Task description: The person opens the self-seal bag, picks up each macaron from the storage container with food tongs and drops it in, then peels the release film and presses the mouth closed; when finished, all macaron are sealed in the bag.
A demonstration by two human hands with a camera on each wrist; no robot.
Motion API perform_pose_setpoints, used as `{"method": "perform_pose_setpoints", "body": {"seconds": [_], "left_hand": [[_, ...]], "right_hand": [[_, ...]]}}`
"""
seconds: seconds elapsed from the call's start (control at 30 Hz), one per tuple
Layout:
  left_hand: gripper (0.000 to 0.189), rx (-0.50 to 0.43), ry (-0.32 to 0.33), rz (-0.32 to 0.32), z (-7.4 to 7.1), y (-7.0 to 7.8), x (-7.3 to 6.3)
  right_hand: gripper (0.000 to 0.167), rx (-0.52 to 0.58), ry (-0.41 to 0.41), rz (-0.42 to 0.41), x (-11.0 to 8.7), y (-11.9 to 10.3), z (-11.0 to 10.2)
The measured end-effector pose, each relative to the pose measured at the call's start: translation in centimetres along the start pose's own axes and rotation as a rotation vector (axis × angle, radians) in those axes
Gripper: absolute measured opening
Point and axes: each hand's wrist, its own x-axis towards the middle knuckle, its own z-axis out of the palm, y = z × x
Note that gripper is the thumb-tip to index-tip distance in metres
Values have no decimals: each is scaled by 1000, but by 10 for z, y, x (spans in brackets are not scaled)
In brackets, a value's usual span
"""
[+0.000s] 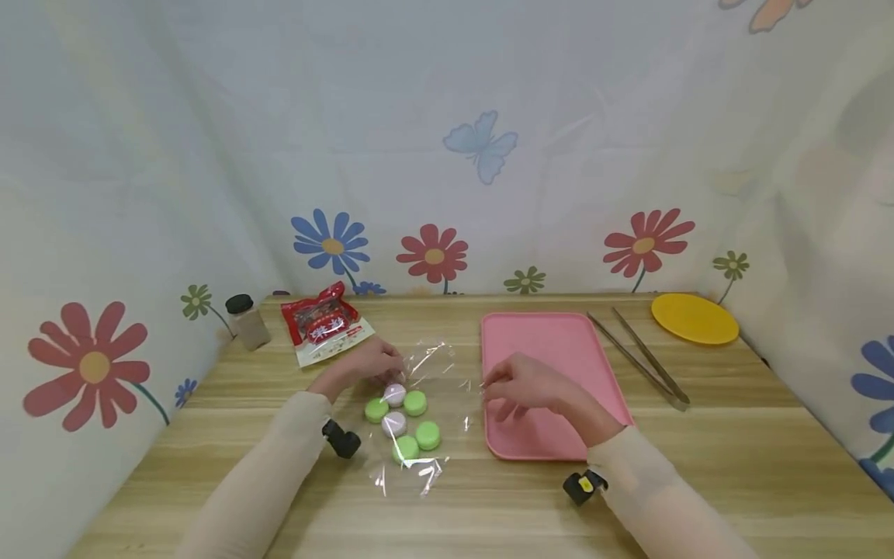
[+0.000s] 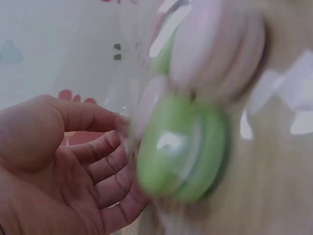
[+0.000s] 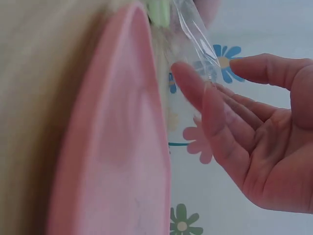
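A clear plastic bag (image 1: 441, 388) with several green and pale lilac macarons (image 1: 415, 403) in it lies on the table. My left hand (image 1: 377, 361) is at its far left edge, thumb and finger pinching the film beside a green macaron (image 2: 181, 147). Over the left edge of the pink tray (image 1: 552, 334) hovers my right hand (image 1: 524, 384), beside the bag's right side. In the right wrist view, this hand's fingers (image 3: 220, 122) are at the bag's edge, while the thumb stands apart from them.
Behind the left hand lies a red and white snack packet (image 1: 328, 322), with a dark-capped jar (image 1: 247, 322) to its left. Metal tongs (image 1: 642, 361) lie right of the tray, and a yellow plate (image 1: 694, 318) sits at the back right corner.
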Motion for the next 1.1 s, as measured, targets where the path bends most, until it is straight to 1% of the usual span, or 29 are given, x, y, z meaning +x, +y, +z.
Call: {"method": "perform_pose_setpoints", "body": {"seconds": [0.13, 0.2, 0.3, 0.4, 0.47, 0.53, 0.6, 0.7, 0.8, 0.87, 0.97, 1.1], "left_hand": [[19, -125, -73, -12, -4, -16, -22], [20, -162, -112, -18, -5, -23, -32], [21, -221, -168, -31, -8, -30, -42], [20, -262, -216, -5, -12, -35, -48], [17, -292, -241, 19, -15, -39, -48], [14, -319, -256, 61, -18, -41, -47], [16, -344, -266, 93, -20, -43, -46], [28, -357, -245, 121, -19, -43, -45], [38, -345, -195, 115, -16, -42, -44], [39, -356, -149, 93, -13, -41, -44], [35, -406, -87, 66, -8, -41, -45], [32, -463, -30, 35, -3, -41, -46]], "right_hand": [[28, -53, 38, -16, 10, -3, -6], [24, -60, 48, -30, 18, -4, -6], [19, -64, 66, -52, 29, -5, -2], [15, -75, 85, -53, 37, -8, 2], [12, -91, 99, -44, 40, -9, 3], [11, -95, 104, -31, 43, -9, 3], [11, -94, 100, -26, 45, -8, 2], [13, -63, 89, -24, 46, -5, 0], [15, -57, 90, -37, 47, -3, -2], [15, -51, 97, -45, 48, -1, -3], [15, -58, 104, -52, 48, 2, -4], [15, -68, 112, -47, 48, 6, -4]]}}
